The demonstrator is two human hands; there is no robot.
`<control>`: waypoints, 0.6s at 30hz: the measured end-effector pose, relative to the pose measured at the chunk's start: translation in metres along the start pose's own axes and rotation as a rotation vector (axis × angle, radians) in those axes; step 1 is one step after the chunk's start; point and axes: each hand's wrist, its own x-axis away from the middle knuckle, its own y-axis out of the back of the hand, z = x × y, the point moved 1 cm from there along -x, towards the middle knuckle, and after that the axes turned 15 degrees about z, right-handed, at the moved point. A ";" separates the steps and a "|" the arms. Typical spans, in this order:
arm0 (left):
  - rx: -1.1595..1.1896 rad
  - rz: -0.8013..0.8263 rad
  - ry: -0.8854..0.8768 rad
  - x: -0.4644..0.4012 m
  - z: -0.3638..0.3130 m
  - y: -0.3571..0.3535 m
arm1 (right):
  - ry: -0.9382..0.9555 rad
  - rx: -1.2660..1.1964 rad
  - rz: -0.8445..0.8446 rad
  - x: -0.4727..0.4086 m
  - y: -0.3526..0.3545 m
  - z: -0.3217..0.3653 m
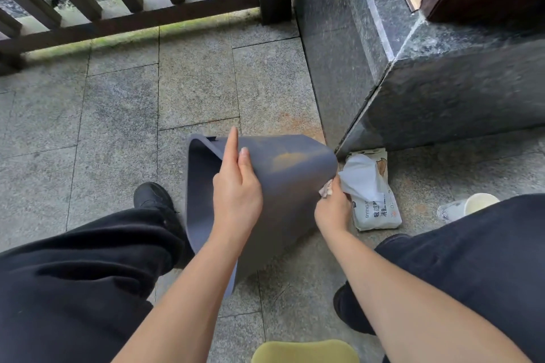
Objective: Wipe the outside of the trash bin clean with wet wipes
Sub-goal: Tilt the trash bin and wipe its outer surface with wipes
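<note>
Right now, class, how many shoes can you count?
2: one black shoe left of the bin, another shoe beneath the right forearm, partly hidden.

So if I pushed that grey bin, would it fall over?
Probably, yes. The grey bin already leans tilted under the left hand, so it seems light. Its smooth plastic walls look stiff but maybe slippery, so it would likely slide on the stone floor too.

loose black trousers (88, 274), black shoes (153, 199), bare forearms without sleeves
</note>
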 end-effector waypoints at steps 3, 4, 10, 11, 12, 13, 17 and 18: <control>0.039 -0.031 0.052 -0.009 0.003 0.001 | 0.135 -0.020 0.023 0.015 -0.016 0.012; 0.072 -0.055 0.083 -0.014 0.007 0.004 | 0.205 0.003 0.052 0.022 -0.021 0.022; 0.153 -0.215 0.253 -0.036 0.033 0.034 | 0.936 0.211 0.307 0.114 -0.075 0.073; 0.142 -0.211 0.257 -0.038 0.037 0.039 | 0.995 0.230 0.333 0.120 -0.080 0.072; 0.127 -0.201 0.248 -0.038 0.040 0.042 | 1.045 0.262 0.341 0.117 -0.080 0.070; 0.112 -0.191 0.232 -0.038 0.042 0.044 | 1.101 0.305 0.329 0.108 -0.077 0.071; 0.079 -0.136 0.162 -0.034 0.039 0.037 | 0.909 0.333 0.136 0.040 -0.049 0.072; 0.059 -0.127 0.147 -0.032 0.038 0.035 | 0.744 0.298 0.091 0.021 -0.040 0.069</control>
